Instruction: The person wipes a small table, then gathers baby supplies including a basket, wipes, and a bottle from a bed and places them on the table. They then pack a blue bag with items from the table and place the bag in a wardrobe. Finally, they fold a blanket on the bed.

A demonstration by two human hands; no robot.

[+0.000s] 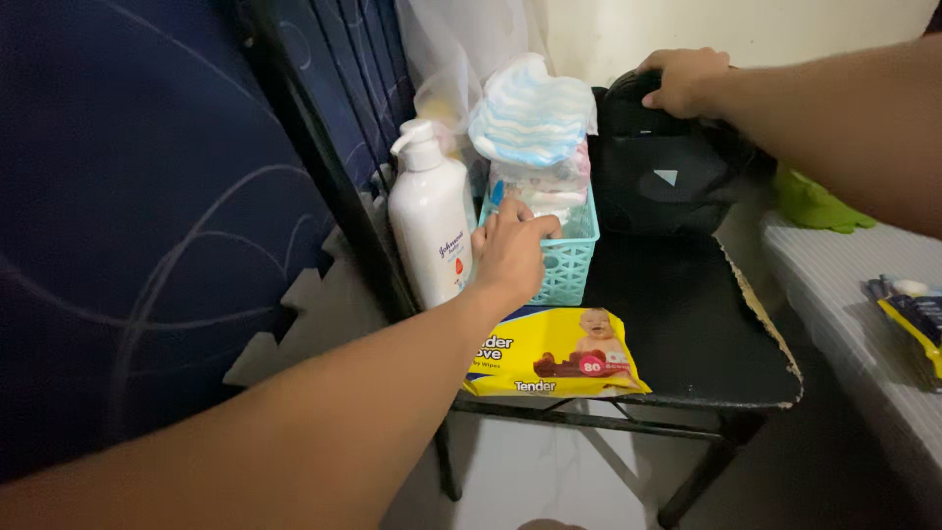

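Teal basket point(567, 257) sits on black chair seat point(687, 324), btwn white lotion pump bottle point(432, 226) & black bag point(667, 162). Left hand point(510, 250) grips its near rim, fingers curled shut. Right hand point(684, 79) rests on bag top, fingers bent, no clear grasp. Yellow wipes pack point(554, 351) in front, untouched; basket not lifted yet.

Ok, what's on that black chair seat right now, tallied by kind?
Lotion bottle, white: 1
Basket, teal: 1
Cloth bundle on top of the basket, blue and white: 1
Wipes pack, yellow: 1
Bag, black: 1
Total: 5
Left hand is on the basket; right hand is on the bag.
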